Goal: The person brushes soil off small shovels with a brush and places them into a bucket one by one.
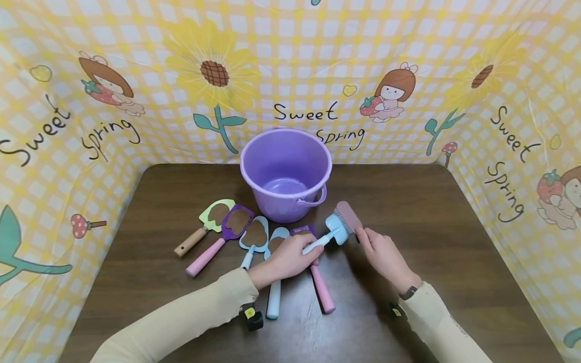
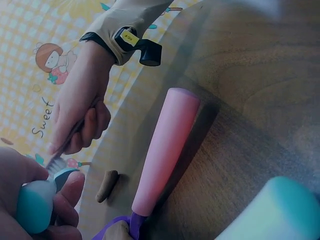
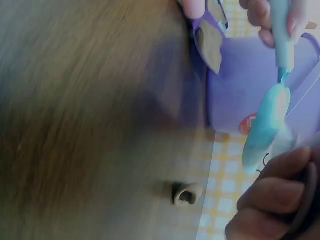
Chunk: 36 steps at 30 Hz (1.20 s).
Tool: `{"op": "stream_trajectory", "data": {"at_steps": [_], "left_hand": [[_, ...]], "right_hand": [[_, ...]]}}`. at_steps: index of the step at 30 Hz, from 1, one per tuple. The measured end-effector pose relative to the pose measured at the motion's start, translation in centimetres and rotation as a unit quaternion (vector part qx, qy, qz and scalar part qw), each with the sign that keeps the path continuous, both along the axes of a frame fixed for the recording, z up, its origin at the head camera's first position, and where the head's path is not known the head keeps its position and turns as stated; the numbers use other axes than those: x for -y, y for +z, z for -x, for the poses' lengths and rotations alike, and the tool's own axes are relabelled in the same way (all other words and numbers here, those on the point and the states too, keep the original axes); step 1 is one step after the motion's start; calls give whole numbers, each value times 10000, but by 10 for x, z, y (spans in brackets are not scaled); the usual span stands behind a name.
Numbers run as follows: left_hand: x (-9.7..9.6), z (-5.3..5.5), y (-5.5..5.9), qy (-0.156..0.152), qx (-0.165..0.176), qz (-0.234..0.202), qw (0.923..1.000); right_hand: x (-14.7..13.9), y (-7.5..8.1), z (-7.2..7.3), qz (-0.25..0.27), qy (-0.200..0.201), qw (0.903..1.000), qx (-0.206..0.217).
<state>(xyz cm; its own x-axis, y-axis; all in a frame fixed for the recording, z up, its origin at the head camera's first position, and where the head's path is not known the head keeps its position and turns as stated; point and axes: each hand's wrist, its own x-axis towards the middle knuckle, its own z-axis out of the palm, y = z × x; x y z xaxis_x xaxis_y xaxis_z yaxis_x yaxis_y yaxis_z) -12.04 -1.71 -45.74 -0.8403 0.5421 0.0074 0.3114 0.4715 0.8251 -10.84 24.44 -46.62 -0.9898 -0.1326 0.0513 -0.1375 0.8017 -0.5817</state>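
A light-blue plastic tool with a lobed head point(image 1: 336, 228) is raised over the brown wooden bench point(image 1: 408, 196), right of centre, its handle gripped by the left hand point(image 1: 290, 256). The right hand point(image 1: 383, 254) grips a mauve bristled brush point(image 1: 349, 216) beside that head. Five frame-headed handled tools point(image 1: 248, 256) lie leftward; a purple plastic bucket point(image 1: 279, 204) stands farther back.

Front-right of the purple bucket point(image 1: 280, 210), a light-blue scoop point(image 1: 336, 232) slants, its head at the bristles of a pink-backed brush point(image 1: 349, 216).
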Motion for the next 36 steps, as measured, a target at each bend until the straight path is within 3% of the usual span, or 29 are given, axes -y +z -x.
{"op": "stream_trajectory", "data": {"at_steps": [3,6,10,14,18,23,26,32,36], "left_hand": [[1,0,1,-36,-19,3,10000],[1,0,3,-81,-88,17,9999],[1,1,5,8,-68,3,10000],[1,2,5,116,26,-16,9999],[2,2,5,91,95,-87,9999],[1,1,7,40,39,-56,10000],[1,1,8,46,-12,-7,10000],[-1,1,6,118,-12,17,9999],[-1,2,6,134,-12,17,9999]], "right_hand": [[-3,-2,1,-177,-278,9994,-55],[-4,-3,0,-56,-265,9996,24],[0,-1,-4,248,259,9992,168],[2,-1,-6,181,674,9975,111],[0,-4,-4,-36,458,9989,113],[-7,-4,-2,-77,-132,9986,506],[-8,-3,-3,46,-170,9981,594],[-1,-1,-10,370,535,9977,177],[0,-2,-9,257,568,9980,-82]]}}
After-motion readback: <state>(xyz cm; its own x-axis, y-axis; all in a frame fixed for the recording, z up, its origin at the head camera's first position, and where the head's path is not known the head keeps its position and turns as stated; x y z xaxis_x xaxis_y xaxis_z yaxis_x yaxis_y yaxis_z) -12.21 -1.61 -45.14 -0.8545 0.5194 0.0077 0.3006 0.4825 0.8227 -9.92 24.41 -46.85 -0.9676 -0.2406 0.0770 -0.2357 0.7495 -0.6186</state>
